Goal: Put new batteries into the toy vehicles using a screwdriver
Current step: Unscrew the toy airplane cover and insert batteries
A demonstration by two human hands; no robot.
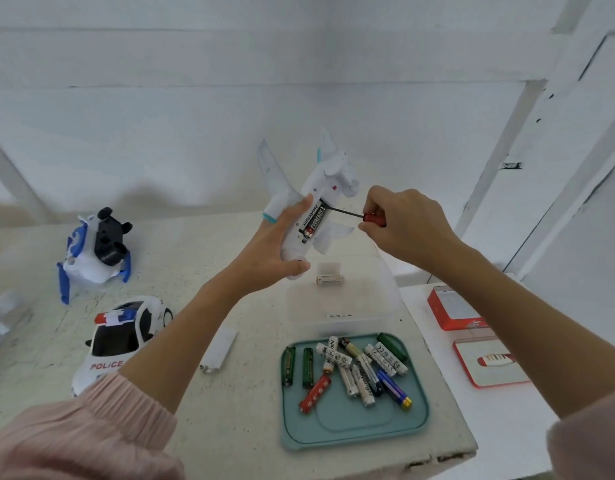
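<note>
A white toy airplane (328,178) is held belly-up above the table, gripped by my left hand (278,245). Its battery bay is uncovered and shows two batteries (313,221), one white and one black. My right hand (403,223) grips a red-handled screwdriver (374,220), whose black shaft reaches left to the top end of the bay. A white battery cover (219,351) lies on the table below. A teal tray (354,427) holds several loose batteries.
A police toy car (122,337) sits at the near left, and a blue-white toy vehicle (91,252) lies upturned behind it. A clear box (340,299) holds a battery. Red boxes (455,308) stand on the right table. The table's front edge runs just below the tray.
</note>
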